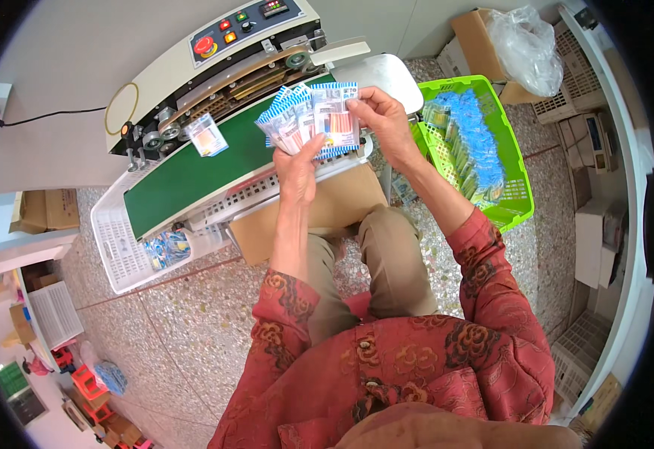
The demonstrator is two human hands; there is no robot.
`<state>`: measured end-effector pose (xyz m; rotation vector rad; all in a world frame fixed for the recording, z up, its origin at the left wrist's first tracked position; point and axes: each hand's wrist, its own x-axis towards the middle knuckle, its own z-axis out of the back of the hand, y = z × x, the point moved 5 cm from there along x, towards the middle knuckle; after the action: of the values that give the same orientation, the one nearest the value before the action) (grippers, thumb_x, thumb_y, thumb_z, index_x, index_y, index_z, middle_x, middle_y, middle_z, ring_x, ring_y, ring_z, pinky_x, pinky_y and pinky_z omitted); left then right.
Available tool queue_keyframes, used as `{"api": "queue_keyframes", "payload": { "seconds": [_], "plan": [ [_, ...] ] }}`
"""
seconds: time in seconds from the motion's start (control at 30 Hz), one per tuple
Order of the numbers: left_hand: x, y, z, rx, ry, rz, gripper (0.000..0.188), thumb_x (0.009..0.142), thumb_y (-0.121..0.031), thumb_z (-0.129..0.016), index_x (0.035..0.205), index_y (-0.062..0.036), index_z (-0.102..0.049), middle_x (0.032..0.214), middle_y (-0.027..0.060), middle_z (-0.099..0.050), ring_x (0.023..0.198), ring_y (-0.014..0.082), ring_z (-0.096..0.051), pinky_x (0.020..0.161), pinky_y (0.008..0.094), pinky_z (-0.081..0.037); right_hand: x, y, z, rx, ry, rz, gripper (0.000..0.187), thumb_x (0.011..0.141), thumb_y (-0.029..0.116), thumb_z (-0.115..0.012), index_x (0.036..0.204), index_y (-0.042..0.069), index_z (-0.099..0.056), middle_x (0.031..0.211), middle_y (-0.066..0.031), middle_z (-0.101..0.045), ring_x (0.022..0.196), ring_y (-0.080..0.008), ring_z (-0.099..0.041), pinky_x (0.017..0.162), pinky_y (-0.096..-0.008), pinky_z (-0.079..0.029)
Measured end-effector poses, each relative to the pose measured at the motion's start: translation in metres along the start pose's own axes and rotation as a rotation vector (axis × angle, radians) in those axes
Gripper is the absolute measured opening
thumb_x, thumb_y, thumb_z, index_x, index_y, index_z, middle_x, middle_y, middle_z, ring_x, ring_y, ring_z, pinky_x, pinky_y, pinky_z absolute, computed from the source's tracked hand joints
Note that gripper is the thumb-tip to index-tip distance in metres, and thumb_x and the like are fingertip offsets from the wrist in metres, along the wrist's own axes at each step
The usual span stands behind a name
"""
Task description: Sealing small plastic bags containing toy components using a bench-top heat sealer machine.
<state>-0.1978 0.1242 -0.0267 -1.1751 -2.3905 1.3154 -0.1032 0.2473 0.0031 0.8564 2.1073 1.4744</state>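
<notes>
My left hand [297,173] is closed on the lower edge of a fan of small clear plastic packets [286,123] with blue-and-white striped ends. Its thumb lies across their front. At the fan's right side, my right hand [388,123] pinches the edge of the front packet [338,120], which shows reddish sticks inside. Both hands are above the right part of a green conveyor belt [173,187]. One similar packet [207,137] lies flat on that belt, farther left, beside the rollers of a band sealing machine [218,78].
A bright green basket [520,168] on the right holds many upright blue-edged packets [469,127]. White crate [110,247] under the belt's left end contains more packets. Cardboard [267,232] lies over my knees. A red stop button [205,46] sits on the machine's panel.
</notes>
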Motion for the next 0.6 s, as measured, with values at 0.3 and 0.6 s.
{"api": "queue_keyframes", "payload": {
  "seconds": [0.3, 0.6],
  "plan": [
    [0.002, -0.006, 0.010, -0.050, -0.075, -0.032, 0.042, 0.070, 0.000, -0.065, 0.109, -0.0023, -0.050, 0.101, 0.0071, -0.058, 0.089, 0.0166, -0.058, 0.074, 0.0322, -0.050, -0.005, 0.000, -0.008, -0.010, -0.047, 0.073, 0.016, 0.080, 0.012, -0.059, 0.094, 0.005, -0.059, 0.081, -0.0009, -0.062, 0.074, -0.0043, -0.055, 0.063, -0.0193, -0.043],
    [0.004, -0.009, 0.018, -0.082, -0.109, -0.098, 0.042, 0.070, 0.001, -0.066, 0.109, -0.0036, -0.051, 0.101, 0.0066, -0.059, 0.087, 0.0166, -0.059, 0.075, 0.0320, -0.050, 0.069, -0.042, 0.054, -0.230, -0.164, -0.164, 0.023, 0.081, 0.018, -0.058, 0.096, 0.000, -0.057, 0.082, -0.0057, -0.061, 0.068, -0.0102, -0.058, 0.057, -0.0248, -0.049]
  ]
}}
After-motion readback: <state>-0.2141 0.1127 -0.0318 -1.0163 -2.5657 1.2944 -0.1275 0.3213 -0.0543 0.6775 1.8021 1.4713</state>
